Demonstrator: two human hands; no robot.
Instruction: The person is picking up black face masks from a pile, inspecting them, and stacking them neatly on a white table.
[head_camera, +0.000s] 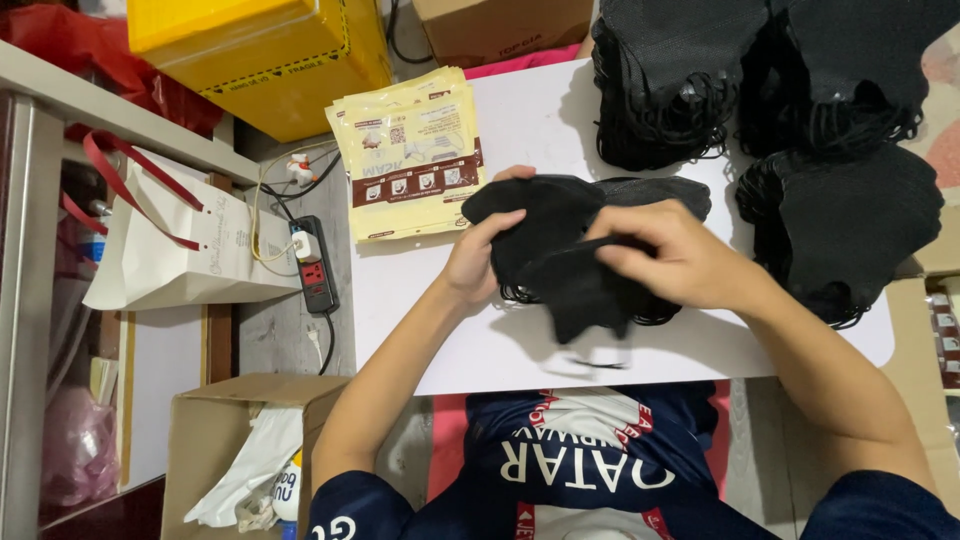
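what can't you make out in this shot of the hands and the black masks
- Head view: how many black masks the left hand and right hand hold; they overlap and the fingers cover them.
- The lowest mask is motion-blurred.
- The black mask stacks are cut off by the top edge.
- The cardboard box is cut off by the bottom edge.

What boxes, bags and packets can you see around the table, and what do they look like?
Packet stack: flat yellow-and-brown sleeves, on the table's far left.
Yellow box: big carton with a black dashed band, beyond the packets.
Brown box: plain cardboard, top middle.
Paper bag: white with red ribbon handles, at left.
Open carton: brown, holding white plastic, bottom left.
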